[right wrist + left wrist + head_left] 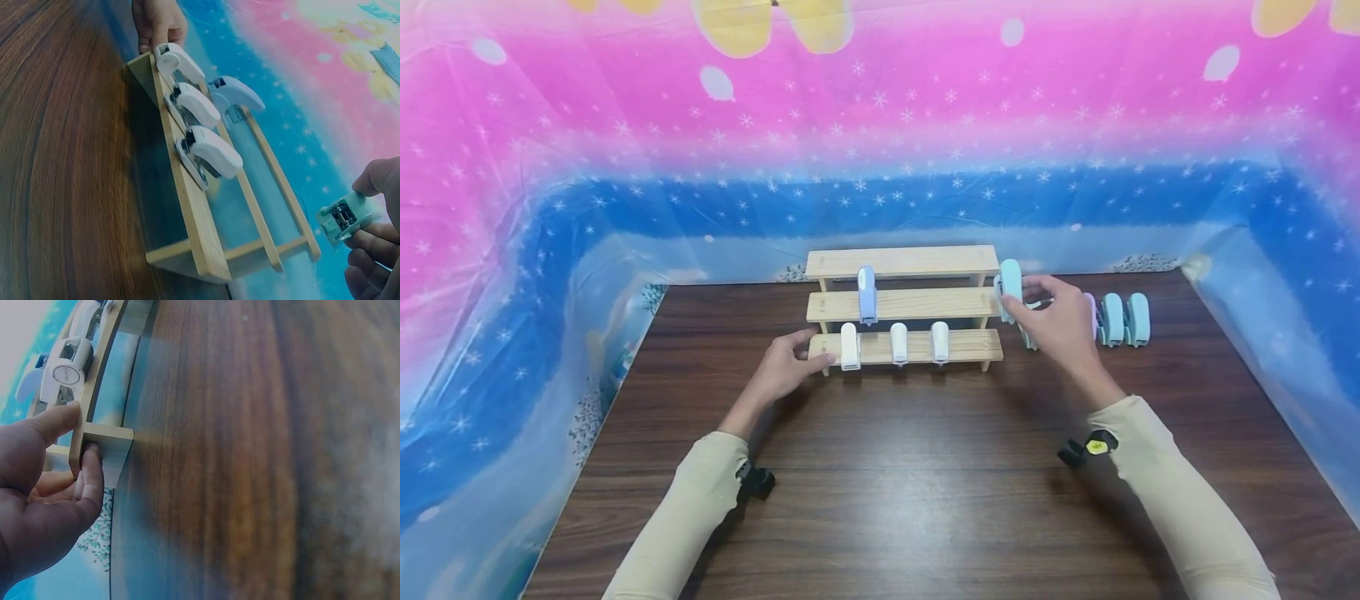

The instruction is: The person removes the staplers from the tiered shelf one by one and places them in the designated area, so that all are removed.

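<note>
Pinching mint stapler (1012, 279), right fingers (374, 242); left fingers (92, 478) gripping rack (901, 262); white staplers (898, 343), blue stapler (867, 296) occupying tiers (940, 303).

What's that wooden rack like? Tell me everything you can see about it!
The rack looks like pale wood with visible grain. Three flat steps climb toward the back, held up by short legs. It stands upright on the dark brown table. Three white staplers sit on the front step, and one purple-blue stapler sits on the middle step. The person's left grip holds the front step's left end.
</note>
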The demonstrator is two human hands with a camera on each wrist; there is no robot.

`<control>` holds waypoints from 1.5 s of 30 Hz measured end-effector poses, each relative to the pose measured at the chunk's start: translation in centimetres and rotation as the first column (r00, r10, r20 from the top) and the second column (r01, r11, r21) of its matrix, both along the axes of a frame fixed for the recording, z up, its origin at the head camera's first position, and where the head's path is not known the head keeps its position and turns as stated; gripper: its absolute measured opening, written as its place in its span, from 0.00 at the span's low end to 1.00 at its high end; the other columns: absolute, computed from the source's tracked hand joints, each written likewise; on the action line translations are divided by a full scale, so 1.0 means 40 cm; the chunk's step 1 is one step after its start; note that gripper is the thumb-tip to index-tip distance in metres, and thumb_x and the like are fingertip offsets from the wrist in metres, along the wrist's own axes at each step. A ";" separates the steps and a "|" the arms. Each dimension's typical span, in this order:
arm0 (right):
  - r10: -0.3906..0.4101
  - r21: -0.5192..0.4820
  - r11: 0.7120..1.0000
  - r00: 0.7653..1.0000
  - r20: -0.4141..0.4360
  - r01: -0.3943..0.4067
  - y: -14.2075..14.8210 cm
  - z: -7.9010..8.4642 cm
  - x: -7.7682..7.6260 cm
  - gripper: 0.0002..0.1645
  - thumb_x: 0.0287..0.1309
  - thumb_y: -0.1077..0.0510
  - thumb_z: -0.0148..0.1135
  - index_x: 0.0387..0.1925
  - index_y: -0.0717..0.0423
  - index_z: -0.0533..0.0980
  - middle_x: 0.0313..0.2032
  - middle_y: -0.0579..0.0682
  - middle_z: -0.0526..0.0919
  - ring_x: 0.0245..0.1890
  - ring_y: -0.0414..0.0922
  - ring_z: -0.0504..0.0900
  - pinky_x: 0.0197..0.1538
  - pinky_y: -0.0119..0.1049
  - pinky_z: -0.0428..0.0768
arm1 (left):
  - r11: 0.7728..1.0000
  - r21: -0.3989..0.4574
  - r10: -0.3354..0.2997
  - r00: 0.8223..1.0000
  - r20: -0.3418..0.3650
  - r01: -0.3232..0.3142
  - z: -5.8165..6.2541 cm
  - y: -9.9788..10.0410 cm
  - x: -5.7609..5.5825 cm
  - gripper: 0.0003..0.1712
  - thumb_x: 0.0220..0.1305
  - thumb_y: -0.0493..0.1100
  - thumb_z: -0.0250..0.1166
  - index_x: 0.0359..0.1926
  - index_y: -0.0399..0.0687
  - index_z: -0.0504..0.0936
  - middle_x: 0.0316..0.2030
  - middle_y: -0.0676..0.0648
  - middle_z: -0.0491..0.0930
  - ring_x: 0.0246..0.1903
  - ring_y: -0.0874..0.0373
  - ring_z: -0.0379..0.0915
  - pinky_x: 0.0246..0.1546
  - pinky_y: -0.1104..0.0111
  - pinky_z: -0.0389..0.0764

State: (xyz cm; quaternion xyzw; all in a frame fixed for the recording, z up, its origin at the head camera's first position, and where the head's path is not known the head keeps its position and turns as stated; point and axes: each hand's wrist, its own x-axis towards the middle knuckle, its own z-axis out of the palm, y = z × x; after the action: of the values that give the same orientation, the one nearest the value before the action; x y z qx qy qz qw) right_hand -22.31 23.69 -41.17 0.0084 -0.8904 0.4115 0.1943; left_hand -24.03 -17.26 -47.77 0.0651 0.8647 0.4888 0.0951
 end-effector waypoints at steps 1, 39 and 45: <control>-0.009 0.003 1.000 1.000 0.002 0.009 0.006 0.001 0.002 0.25 0.59 0.43 0.72 0.50 0.56 0.84 0.39 0.53 0.88 0.32 0.48 0.86 0.30 0.31 0.79 | 1.000 0.002 -0.002 1.000 0.002 0.002 0.000 0.000 0.000 0.42 0.68 0.46 0.70 0.73 0.28 0.63 0.55 0.32 0.81 0.51 0.44 0.83 0.48 0.61 0.83; -0.233 0.075 0.971 0.971 0.059 0.229 0.282 0.028 0.054 0.32 0.61 0.39 0.67 0.56 0.58 0.83 0.42 0.55 0.86 0.32 0.29 0.76 0.36 0.29 0.72 | 1.000 -0.017 0.013 1.000 -0.008 -0.013 0.008 0.007 0.010 0.42 0.68 0.46 0.70 0.73 0.29 0.64 0.52 0.33 0.83 0.46 0.49 0.83 0.37 0.70 0.80; -0.241 0.056 0.970 0.964 0.113 0.236 0.339 0.028 0.055 0.35 0.62 0.37 0.68 0.58 0.59 0.81 0.36 0.36 0.81 0.33 0.27 0.76 0.38 0.26 0.72 | 1.000 -0.021 0.008 1.000 -0.022 -0.009 0.007 0.005 0.010 0.41 0.68 0.46 0.70 0.72 0.27 0.65 0.52 0.32 0.83 0.46 0.48 0.83 0.38 0.69 0.80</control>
State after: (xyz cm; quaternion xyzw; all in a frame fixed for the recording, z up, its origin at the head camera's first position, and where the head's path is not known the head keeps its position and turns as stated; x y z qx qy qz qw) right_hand -20.11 37.26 -40.05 -0.1191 -0.9035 0.3659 0.1887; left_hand -23.64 -17.05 -47.49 0.0657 0.8712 0.4792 0.0843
